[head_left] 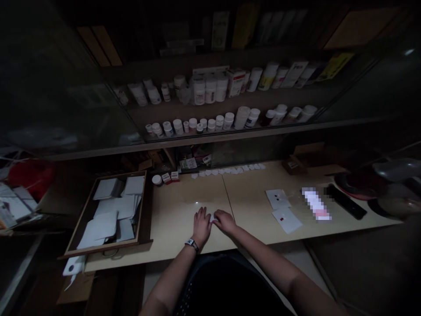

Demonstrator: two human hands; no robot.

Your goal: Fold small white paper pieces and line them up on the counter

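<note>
My left hand (201,225) lies on the tan counter (184,193) with its fingers stretched out flat; a watch is on that wrist. My right hand (224,220) rests right beside it, fingers curled down over a small white paper piece (213,217) between the two hands. How much of the paper either hand grips is too dim to tell. A row of small folded white paper packets (230,170) lies along the counter's far edge.
A wooden tray (104,211) of white paper squares sits at left. Two white sheets (283,210) with red dots, a black remote (347,202) and a cardboard box (296,162) lie at right. Shelves of white medicine bottles (210,90) stand behind.
</note>
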